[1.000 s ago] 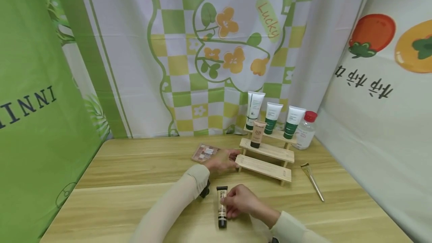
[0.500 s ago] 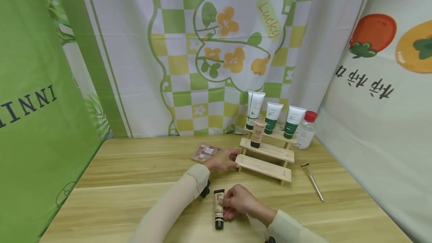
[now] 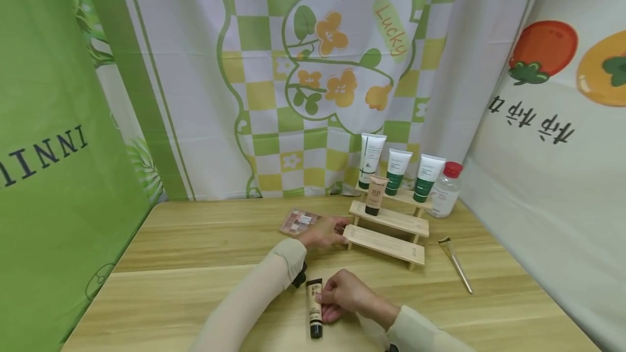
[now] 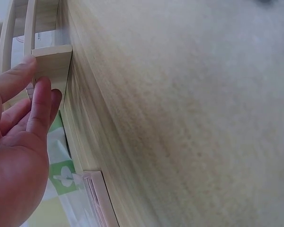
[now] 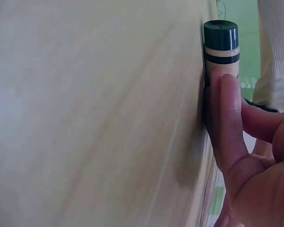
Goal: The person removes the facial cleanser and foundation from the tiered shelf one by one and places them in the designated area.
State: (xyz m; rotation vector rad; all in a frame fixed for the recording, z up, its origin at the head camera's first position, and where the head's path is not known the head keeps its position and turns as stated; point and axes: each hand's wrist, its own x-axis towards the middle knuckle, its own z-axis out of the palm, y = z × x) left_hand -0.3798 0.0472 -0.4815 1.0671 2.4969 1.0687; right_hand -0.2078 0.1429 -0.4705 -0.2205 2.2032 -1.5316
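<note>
While the right hand (image 3: 344, 296) curled its fingers round a beige tube with a black cap (image 3: 314, 307) lying on the wooden worktop (image 3: 186, 265), the left hand (image 3: 323, 232) rested with relaxed, straight fingers against the lowest step of a wooden tiered stand (image 3: 386, 243). On the stand's middle step stood a small tube marked "BB" (image 3: 376, 194); print on the held tube was too small to read. Behind, a curtain read "Lucky" (image 3: 391, 29).
</note>
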